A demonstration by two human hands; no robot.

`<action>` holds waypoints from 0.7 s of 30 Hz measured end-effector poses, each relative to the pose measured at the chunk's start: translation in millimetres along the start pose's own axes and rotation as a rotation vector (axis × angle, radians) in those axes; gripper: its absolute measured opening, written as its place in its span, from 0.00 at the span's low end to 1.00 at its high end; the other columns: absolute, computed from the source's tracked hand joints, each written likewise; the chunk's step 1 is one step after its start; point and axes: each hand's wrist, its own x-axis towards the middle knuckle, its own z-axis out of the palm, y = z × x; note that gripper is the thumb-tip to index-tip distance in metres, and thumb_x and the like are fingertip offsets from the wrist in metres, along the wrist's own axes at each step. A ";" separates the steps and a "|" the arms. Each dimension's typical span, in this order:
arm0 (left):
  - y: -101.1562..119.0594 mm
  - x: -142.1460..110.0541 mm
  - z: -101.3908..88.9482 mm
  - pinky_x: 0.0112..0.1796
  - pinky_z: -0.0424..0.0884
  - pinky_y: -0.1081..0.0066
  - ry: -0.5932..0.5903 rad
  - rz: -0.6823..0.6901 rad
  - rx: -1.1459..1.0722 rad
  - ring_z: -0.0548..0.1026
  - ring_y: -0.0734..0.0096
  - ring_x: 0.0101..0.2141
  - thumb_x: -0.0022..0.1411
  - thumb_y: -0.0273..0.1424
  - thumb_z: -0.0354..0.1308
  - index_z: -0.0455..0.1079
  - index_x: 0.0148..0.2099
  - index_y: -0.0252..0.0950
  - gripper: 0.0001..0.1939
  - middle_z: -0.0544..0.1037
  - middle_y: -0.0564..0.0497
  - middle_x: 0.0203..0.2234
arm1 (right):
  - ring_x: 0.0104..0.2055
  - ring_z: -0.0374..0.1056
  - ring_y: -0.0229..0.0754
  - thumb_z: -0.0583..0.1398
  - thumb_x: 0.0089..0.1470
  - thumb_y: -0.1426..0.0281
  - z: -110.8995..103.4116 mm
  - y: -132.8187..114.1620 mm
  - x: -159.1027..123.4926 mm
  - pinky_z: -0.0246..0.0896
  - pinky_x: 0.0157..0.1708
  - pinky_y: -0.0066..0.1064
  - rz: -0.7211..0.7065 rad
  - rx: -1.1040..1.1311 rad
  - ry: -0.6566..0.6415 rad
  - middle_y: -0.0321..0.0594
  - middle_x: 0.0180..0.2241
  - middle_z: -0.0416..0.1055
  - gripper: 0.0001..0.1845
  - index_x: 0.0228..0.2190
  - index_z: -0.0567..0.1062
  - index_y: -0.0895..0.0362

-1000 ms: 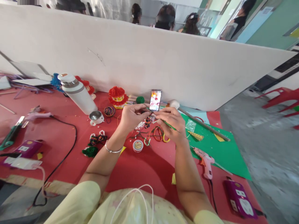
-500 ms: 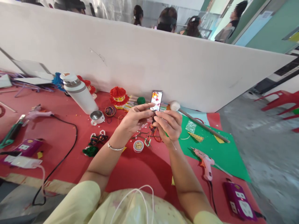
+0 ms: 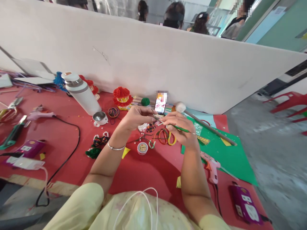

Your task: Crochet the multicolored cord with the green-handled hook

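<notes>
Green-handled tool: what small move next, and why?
I'd probably ease the green-handled tool toward the left hand: its thin end points there from the right hand, and the left fingertips seem to pinch a dark strand.

Cup (image 3: 100, 118) stands just beside the bottle (image 3: 82, 95).

Cup (image 3: 100, 118) — shiny metal inside; bottle (image 3: 82, 95) — smooth, matt white, perhaps coated metal; green sheet (image 3: 230, 159) — matt, papery.

White bottle (image 3: 82, 97) beside a small cup (image 3: 100, 120), near a white panel (image 3: 153, 60).
At right, a pink glue gun (image 3: 212, 166) near a purple power box (image 3: 246, 204); farther right, red chairs (image 3: 290, 101) on grey floor (image 3: 254, 137); beyond the panel, several people (image 3: 174, 16).
</notes>
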 end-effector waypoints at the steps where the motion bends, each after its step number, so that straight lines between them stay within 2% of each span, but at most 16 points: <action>1: 0.7 -0.4 -1.1 0.27 0.75 0.74 -0.028 -0.018 0.006 0.80 0.72 0.26 0.47 0.27 0.79 0.87 0.40 0.34 0.14 0.86 0.46 0.28 | 0.49 0.80 0.49 0.65 0.66 0.64 0.6 1.0 -1.2 0.77 0.52 0.51 0.033 0.070 0.000 0.35 0.45 0.88 0.08 0.44 0.85 0.42; 3: 1.2 -1.2 -1.0 0.20 0.67 0.76 -0.105 -0.070 -0.012 0.76 0.74 0.22 0.47 0.29 0.79 0.88 0.39 0.36 0.15 0.85 0.46 0.26 | 0.47 0.80 0.49 0.64 0.67 0.59 5.3 6.2 -3.8 0.77 0.52 0.52 0.090 0.259 0.036 0.37 0.42 0.88 0.08 0.40 0.85 0.44; 5: -0.1 -1.9 4.2 0.16 0.61 0.76 -0.172 -0.109 -0.080 0.72 0.77 0.18 0.46 0.32 0.80 0.88 0.40 0.36 0.16 0.84 0.47 0.25 | 0.44 0.81 0.50 0.64 0.66 0.52 15.1 13.2 -5.7 0.78 0.50 0.52 0.131 0.450 0.117 0.38 0.39 0.87 0.14 0.36 0.85 0.45; 7: -3.0 -2.3 14.0 0.16 0.60 0.75 -0.162 -0.093 -0.167 0.69 0.79 0.16 0.45 0.33 0.80 0.88 0.41 0.37 0.18 0.83 0.49 0.24 | 0.44 0.81 0.50 0.64 0.65 0.49 27.5 18.6 -5.7 0.79 0.49 0.51 0.157 0.503 0.217 0.38 0.38 0.86 0.16 0.35 0.85 0.45; 9: -6.2 -2.5 24.7 0.17 0.61 0.76 -0.072 -0.017 -0.214 0.69 0.80 0.17 0.45 0.31 0.80 0.88 0.44 0.38 0.20 0.83 0.51 0.25 | 0.46 0.80 0.49 0.66 0.63 0.51 38.2 20.7 -4.2 0.77 0.51 0.50 0.133 0.368 0.287 0.38 0.41 0.85 0.12 0.37 0.86 0.43; 12: -8.4 -2.5 33.1 0.20 0.64 0.77 0.043 0.106 -0.193 0.72 0.79 0.21 0.45 0.29 0.79 0.88 0.44 0.38 0.19 0.84 0.50 0.27 | 0.49 0.78 0.49 0.67 0.65 0.57 44.7 19.4 -1.2 0.74 0.53 0.50 0.032 0.154 0.321 0.37 0.43 0.84 0.08 0.43 0.86 0.40; 15: -8.4 -1.8 30.1 0.21 0.67 0.76 0.037 0.102 -0.167 0.72 0.79 0.21 0.47 0.31 0.79 0.88 0.44 0.37 0.20 0.85 0.50 0.29 | 0.49 0.77 0.49 0.65 0.67 0.59 42.2 16.9 0.3 0.73 0.53 0.51 -0.019 0.072 0.324 0.36 0.43 0.84 0.09 0.46 0.85 0.38; 18: -10.7 -0.2 26.6 0.28 0.76 0.72 0.046 0.074 -0.190 0.78 0.74 0.25 0.46 0.34 0.81 0.87 0.46 0.37 0.23 0.85 0.50 0.29 | 0.49 0.77 0.49 0.65 0.67 0.61 40.8 15.4 -0.5 0.73 0.54 0.52 -0.027 -0.009 0.355 0.36 0.43 0.84 0.10 0.48 0.84 0.38; 21: -16.1 1.2 31.6 0.34 0.79 0.71 0.220 0.158 -0.166 0.80 0.72 0.30 0.44 0.32 0.82 0.87 0.45 0.37 0.23 0.86 0.50 0.32 | 0.50 0.76 0.50 0.67 0.65 0.65 46.7 16.3 -4.5 0.73 0.55 0.51 -0.053 -0.146 0.408 0.35 0.44 0.85 0.14 0.50 0.84 0.37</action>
